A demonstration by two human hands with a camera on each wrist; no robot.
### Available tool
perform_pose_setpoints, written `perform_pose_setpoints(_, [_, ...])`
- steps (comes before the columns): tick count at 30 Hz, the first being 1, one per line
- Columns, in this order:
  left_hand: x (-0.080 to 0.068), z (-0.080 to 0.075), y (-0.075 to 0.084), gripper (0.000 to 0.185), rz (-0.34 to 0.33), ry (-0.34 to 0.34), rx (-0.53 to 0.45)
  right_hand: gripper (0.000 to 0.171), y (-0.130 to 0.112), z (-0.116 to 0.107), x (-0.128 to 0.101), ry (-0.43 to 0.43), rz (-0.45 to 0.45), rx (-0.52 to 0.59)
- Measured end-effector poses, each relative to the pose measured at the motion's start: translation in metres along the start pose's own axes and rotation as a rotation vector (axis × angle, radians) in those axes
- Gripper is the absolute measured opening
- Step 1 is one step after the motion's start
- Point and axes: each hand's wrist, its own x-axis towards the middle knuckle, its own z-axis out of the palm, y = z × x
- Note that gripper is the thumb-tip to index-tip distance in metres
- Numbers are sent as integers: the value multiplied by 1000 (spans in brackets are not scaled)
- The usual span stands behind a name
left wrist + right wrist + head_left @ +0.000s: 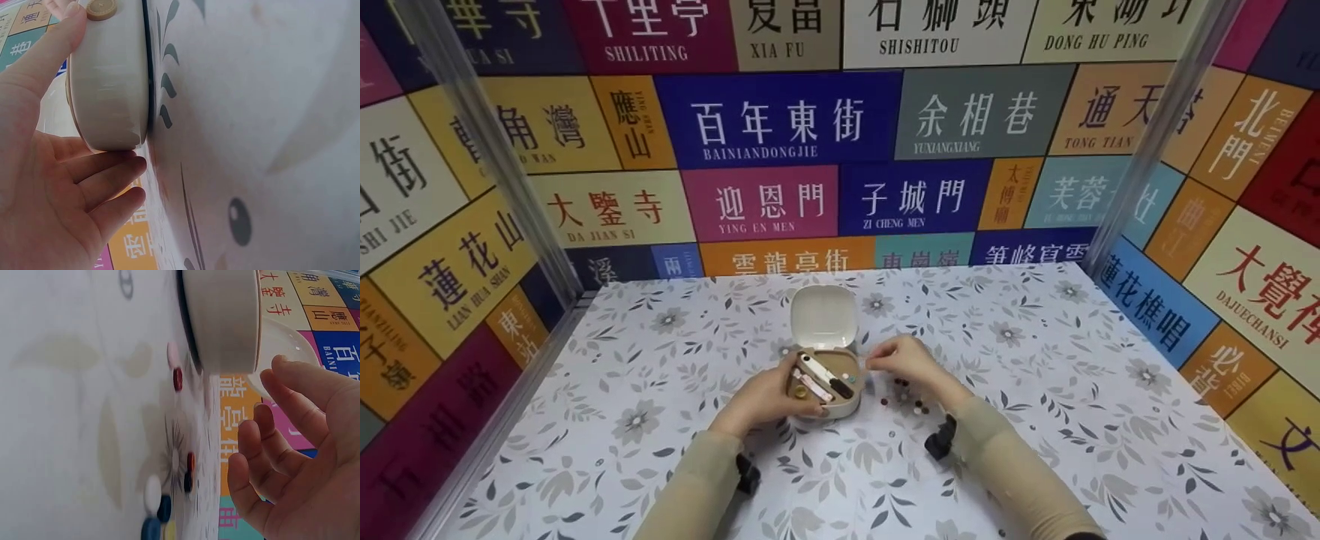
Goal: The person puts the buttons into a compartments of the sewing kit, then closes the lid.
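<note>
A small cream hinged case [849,409] stands on the table with its lid [823,319] raised at the back. My left hand [765,394] holds it from the left, the thumb along the front by a tan button [102,9] and the other fingers around the side. Inside lie a white-and-black tool [825,375], a pink-patterned strip [813,384], a gold round piece [801,391] and a few tiny buttons [849,378] in the right part. My right hand [911,360] hovers beside the case's right rim, fingers loosely bent, nothing showing between thumb and forefinger.
Several small loose buttons [919,407], dark, red and white, lie on the floral tabletop [660,420] below my right hand. Walls covered with coloured sign panels [780,120] enclose the table at the back and both sides.
</note>
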Motion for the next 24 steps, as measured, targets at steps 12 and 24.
perform_pose_setpoints(12, [0, -1, 0, 125, -29, -14, -16, 12, 21, -25, -2, 33, 38, -18])
perform_pose_setpoints(24, [0, 2, -1, 125, -41, -12, -15, 17, 38, -47, -26, 28, 86, -13])
